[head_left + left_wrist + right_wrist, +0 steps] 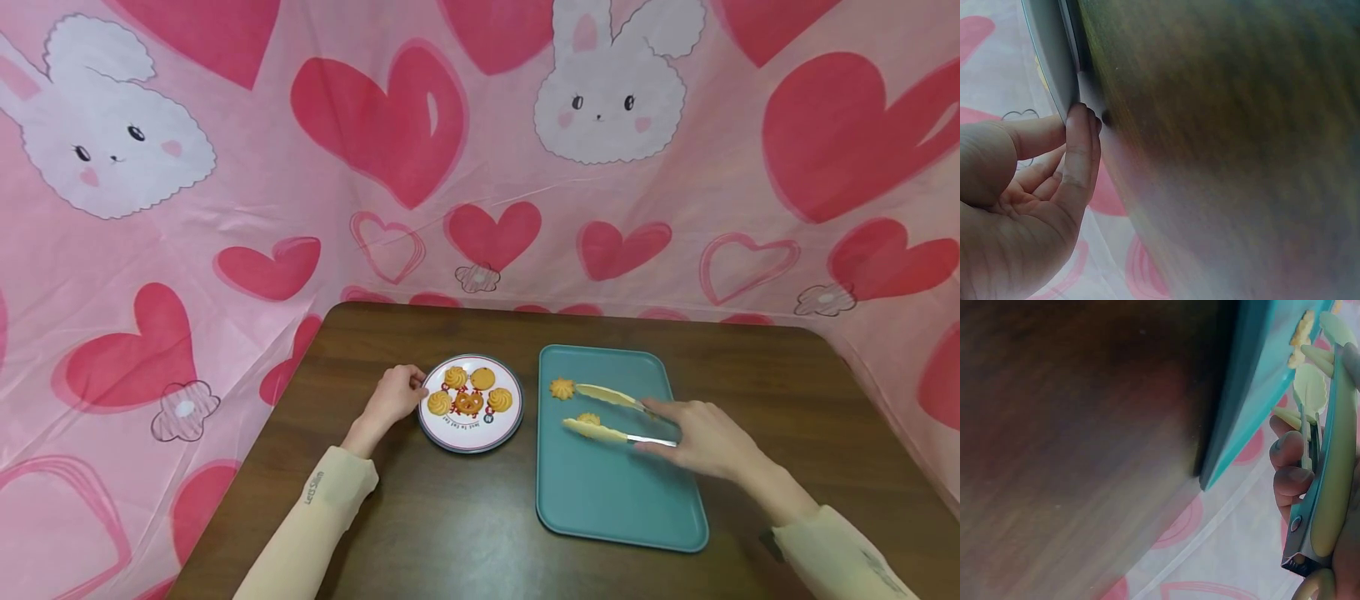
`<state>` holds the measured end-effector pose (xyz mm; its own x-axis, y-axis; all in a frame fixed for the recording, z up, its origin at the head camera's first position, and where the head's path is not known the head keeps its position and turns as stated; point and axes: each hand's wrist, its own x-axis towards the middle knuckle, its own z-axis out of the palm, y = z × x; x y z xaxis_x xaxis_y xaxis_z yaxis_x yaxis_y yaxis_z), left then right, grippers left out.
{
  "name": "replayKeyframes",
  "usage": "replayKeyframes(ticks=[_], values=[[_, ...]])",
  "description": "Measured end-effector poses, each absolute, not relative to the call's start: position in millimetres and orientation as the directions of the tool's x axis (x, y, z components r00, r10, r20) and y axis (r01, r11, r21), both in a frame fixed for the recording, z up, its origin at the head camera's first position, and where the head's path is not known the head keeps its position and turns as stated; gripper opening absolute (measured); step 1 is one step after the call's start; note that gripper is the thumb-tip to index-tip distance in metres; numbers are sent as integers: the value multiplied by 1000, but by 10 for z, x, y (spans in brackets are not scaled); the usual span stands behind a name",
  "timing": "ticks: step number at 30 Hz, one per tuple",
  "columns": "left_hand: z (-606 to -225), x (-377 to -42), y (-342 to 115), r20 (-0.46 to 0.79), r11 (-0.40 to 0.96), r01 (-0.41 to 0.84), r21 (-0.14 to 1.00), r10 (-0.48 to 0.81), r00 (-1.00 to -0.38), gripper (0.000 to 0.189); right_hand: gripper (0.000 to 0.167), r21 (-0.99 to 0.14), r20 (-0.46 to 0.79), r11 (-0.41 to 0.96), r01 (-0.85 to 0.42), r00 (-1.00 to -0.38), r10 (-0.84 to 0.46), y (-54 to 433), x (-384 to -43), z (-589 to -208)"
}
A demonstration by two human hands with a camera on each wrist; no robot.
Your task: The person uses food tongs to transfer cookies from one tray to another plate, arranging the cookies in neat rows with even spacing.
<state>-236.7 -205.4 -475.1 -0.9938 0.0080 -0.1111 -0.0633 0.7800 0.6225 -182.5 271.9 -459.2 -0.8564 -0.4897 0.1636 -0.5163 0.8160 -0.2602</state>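
My left hand (396,392) pinches the left rim of a round white plate (468,435), thumb above and fingers beneath it in the left wrist view. Several cookies lie on the plate, among them swirled ones such as the right-hand cookie (500,400), a flat round one (482,378) and a pretzel-shaped one (469,403). My right hand (708,437) holds a pair of cream-tipped tongs (1333,469), its arms spread apart over a teal tray (615,500). One swirled cookie (562,388) lies by the upper tip; another cookie (587,418) is partly hidden by the lower arm.
Both plate and tray rest on a dark brown wooden table (420,533), with a narrow gap between them. A pink cloth (510,175) printed with hearts and rabbits hangs behind the table and at its left side.
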Motion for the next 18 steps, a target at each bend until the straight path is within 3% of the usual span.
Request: replayKeyframes(ticks=[18], values=[[-4755,-2368,-2064,-96,783,-43,620,21,-995,22,67,-250,203,801,-544,-838,-506,2807,-1700,-4670]])
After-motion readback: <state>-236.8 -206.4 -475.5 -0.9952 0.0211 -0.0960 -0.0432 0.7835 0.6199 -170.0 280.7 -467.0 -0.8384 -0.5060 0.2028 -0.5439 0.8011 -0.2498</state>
